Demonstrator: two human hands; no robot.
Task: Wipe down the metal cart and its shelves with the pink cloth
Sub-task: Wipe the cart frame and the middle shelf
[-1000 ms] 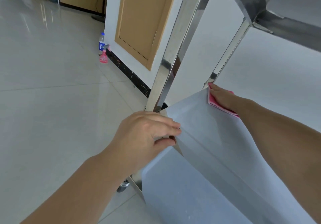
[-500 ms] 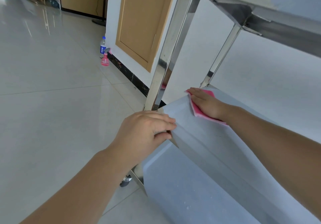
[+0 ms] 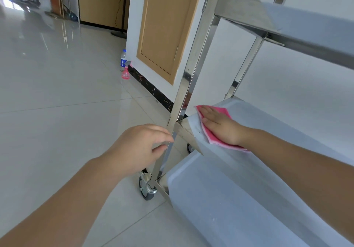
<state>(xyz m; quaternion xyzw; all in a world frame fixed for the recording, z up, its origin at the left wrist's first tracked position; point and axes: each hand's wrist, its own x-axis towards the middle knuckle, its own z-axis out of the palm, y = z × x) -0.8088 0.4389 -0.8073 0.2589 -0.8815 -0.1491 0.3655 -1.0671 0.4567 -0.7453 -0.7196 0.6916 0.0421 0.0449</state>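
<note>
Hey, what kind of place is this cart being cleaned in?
Probably an indoor hallway or open room of a home or small workplace: glossy tiled floor, a white wall with a wooden panel door, and a drink bottle and pink spray bottle standing by the baseboard.

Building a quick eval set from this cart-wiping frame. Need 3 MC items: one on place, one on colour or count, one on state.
1. Where does the pink cloth lie?
A. top shelf
B. middle shelf
C. floor

2. What colour is the spray bottle on the floor?
A. pink
B. green
C. black

3. How is the right hand?
A. flat on the cloth
B. fist in the air
C. gripping a wheel

Answers:
1 B: the cloth sits at the near corner of the middle shelf, below the top shelf.
2 A: its body is pink, beside a clear bottle with a blue cap.
3 A: its straight fingers press the cloth.
</note>
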